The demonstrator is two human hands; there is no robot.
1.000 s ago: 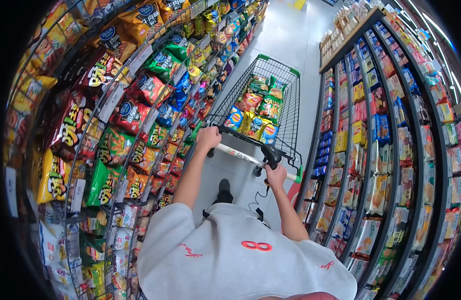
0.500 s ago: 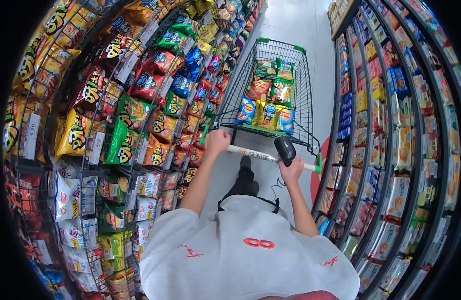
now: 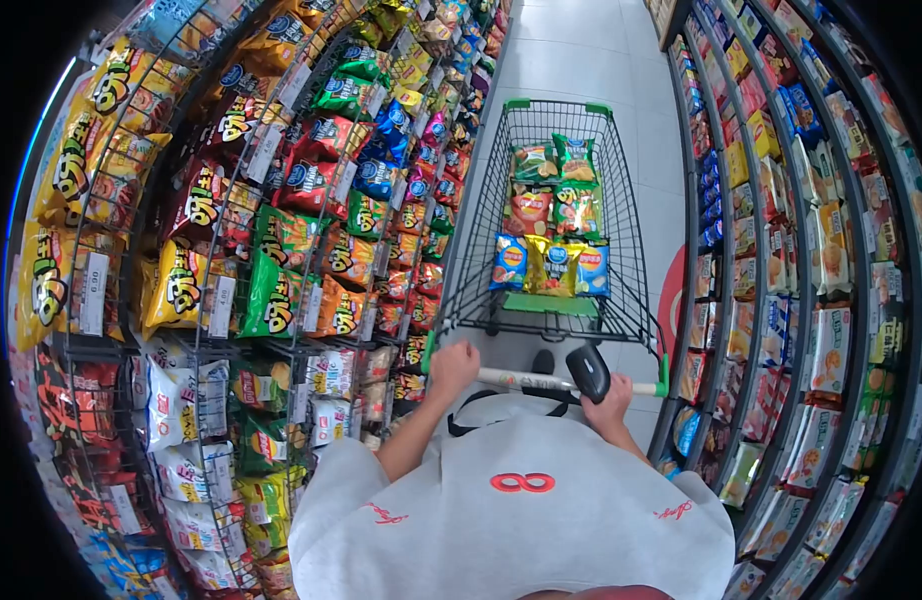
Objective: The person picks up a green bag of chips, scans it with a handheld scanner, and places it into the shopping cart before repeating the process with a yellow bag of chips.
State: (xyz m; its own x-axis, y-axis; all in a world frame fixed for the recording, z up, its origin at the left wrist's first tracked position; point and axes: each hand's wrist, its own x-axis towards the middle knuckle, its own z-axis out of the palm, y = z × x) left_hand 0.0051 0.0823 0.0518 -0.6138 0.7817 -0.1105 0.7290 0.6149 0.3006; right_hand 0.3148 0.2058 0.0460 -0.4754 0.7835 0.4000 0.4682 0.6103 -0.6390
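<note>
My left hand (image 3: 454, 368) is closed round the left end of the cart's pale handlebar (image 3: 521, 380). Near the bar's right end my right hand (image 3: 608, 400) is wrapped on it. A smooth black device (image 3: 588, 373) sits right beside that hand, overlapping the bar. Ahead stands the wire shopping cart (image 3: 551, 304), with green corners and a green flap. In it lie several snack bags in rows: a yellow bag (image 3: 554, 268) between a blue bag (image 3: 510, 262) and another blue one, a red bag (image 3: 531, 210) and green bags (image 3: 575, 157) farther forward.
Wire shelves of snack bags (image 3: 181, 290), with price tags (image 3: 93, 293), line the left side closely. Dark shelves of packaged snacks (image 3: 826, 345) run along the right. The tiled aisle floor (image 3: 581, 50) stretches ahead between them. A red floor marking (image 3: 671, 300) lies right of the cart.
The cart, handlebar and both hands now sit lower in view and closer to my body. The cart points straighter up the aisle. Both hands keep their hold.
</note>
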